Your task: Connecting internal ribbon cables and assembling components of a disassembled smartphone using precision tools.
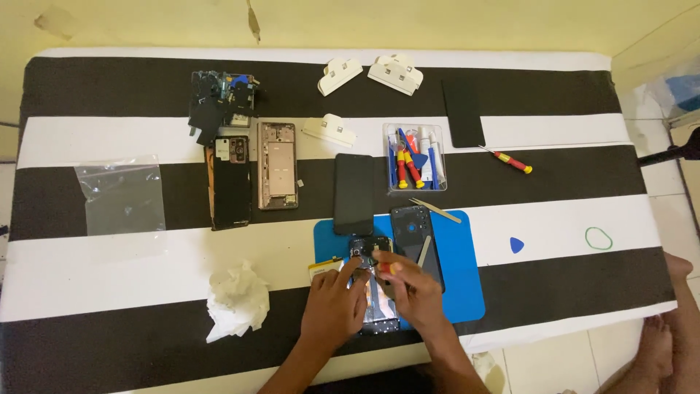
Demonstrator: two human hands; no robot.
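Unscrewing step: my left hand (334, 300) presses flat on the opened black smartphone (373, 288) beneath both hands; my right hand (414, 290) grips a red-and-yellow screwdriver (386, 269). Next move needs a steady, upright tip.

A blue mat (461, 255) lies on a black-and-white striped table cover (146, 259), beside a red-and-yellow screwdriver (510, 160).

I had the mat (467, 284) under the opened phone (375, 292); tool tray (415, 157) lay behind, tissue (235, 300) left.
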